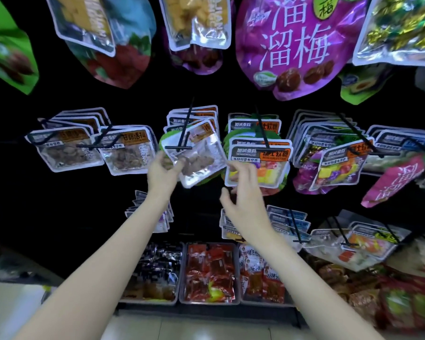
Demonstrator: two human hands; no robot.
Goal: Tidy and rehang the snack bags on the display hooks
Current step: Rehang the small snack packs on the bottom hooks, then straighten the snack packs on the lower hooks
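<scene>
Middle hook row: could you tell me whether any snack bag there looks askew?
Yes. The clear bag on the centre hook is tilted sideways, unlike its straight neighbours; the left hand pinches its lower corner, the right hand is free.

Head view faces hooked snack racks (260, 153) closely.

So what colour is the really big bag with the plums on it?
Purple, with white writing: the large glossy plum bag, top of the head view.
</scene>
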